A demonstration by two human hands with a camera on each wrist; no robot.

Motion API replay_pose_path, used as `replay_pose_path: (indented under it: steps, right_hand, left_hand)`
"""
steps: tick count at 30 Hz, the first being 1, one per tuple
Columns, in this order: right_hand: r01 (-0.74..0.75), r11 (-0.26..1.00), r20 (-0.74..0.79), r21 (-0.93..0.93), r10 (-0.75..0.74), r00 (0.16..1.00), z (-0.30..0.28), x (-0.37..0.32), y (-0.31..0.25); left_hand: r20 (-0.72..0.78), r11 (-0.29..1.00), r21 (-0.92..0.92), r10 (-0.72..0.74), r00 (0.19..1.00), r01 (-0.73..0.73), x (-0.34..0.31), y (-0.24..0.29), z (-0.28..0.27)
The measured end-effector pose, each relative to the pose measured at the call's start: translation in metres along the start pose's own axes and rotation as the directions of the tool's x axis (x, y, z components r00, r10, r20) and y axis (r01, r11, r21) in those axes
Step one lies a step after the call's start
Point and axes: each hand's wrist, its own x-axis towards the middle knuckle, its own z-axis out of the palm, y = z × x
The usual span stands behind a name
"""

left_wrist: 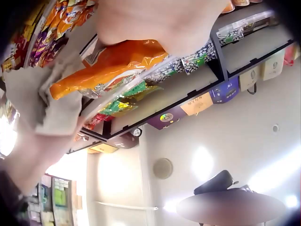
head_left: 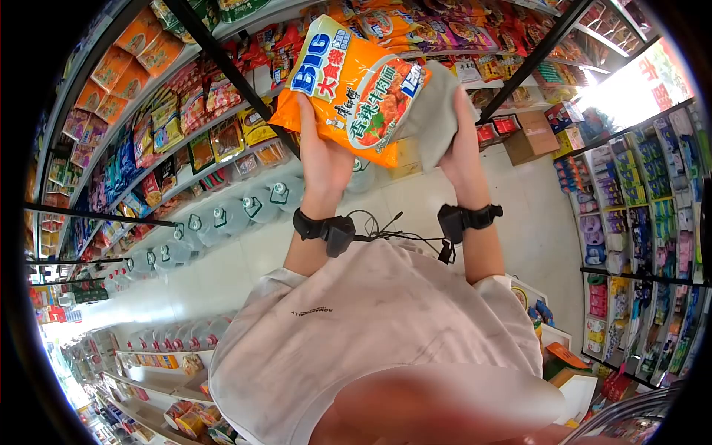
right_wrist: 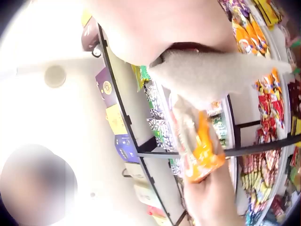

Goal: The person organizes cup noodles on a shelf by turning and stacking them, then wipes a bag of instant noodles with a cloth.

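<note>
An orange noodle packet [head_left: 345, 93] is held up in front of the shelves in the head view. My left hand [head_left: 323, 152] grips its left edge. In my right hand [head_left: 461, 144] is a grey cloth [head_left: 437, 111], which lies against the packet's right side. The left wrist view shows the packet [left_wrist: 108, 66] below my left hand [left_wrist: 160, 23], with the cloth [left_wrist: 47, 99] beside it. In the right wrist view the cloth [right_wrist: 211, 75] hangs from my right hand [right_wrist: 164, 28], touching the packet [right_wrist: 204, 150]. Some fingers are hidden behind the packet and cloth.
Shelves of packaged food [head_left: 174, 126] curve across the front and left. Large clear bottles [head_left: 230, 215] line the floor below them. A cardboard box [head_left: 531, 138] stands at the right, near a rack of hanging goods [head_left: 638, 222]. Dark upright posts divide the shelves.
</note>
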Motion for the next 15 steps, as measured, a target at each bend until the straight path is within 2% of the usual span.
replay_pose_path:
  steps: [1, 2, 5, 6, 9, 13, 15]
  right_hand:
    - [-0.046, 0.999, 0.004, 0.019, 0.046, 0.999, 0.004, -0.008, -0.001]
    - [-0.003, 0.996, -0.029, -0.09, 0.001, 1.0, 0.003, -0.014, 0.003]
    - [0.115, 0.971, 0.08, -0.207, -0.101, 0.992, -0.017, -0.006, 0.017]
    - [0.151, 0.963, 0.067, -0.222, -0.139, 0.988, -0.016, -0.006, 0.015]
    - [0.254, 0.92, 0.067, -0.299, -0.245, 0.967, -0.017, -0.015, 0.005]
    - [0.225, 0.952, -0.102, -0.207, -0.25, 0.963, -0.033, -0.007, -0.005]
    - [0.147, 0.97, -0.05, -0.192, -0.159, 0.986, -0.03, -0.008, -0.002]
  left_hand:
    - [0.01, 1.0, 0.014, 0.022, 1.0, -0.022, 0.001, 0.0, 0.0]
    - [0.031, 0.999, -0.043, 0.002, 1.0, -0.001, -0.001, 0.001, -0.001]
    - [-0.05, 0.985, 0.153, -0.071, 0.996, 0.078, 0.002, -0.004, -0.021]
    - [-0.078, 0.994, 0.073, -0.073, 0.994, 0.079, 0.002, -0.004, -0.021]
    - [-0.061, 0.993, 0.112, -0.025, 0.998, 0.032, 0.007, 0.004, -0.025]
    - [-0.068, 0.998, 0.021, -0.061, 0.996, 0.063, 0.007, 0.017, -0.027]
    - [-0.098, 0.994, 0.03, -0.1, 0.99, 0.103, 0.008, 0.017, -0.031]
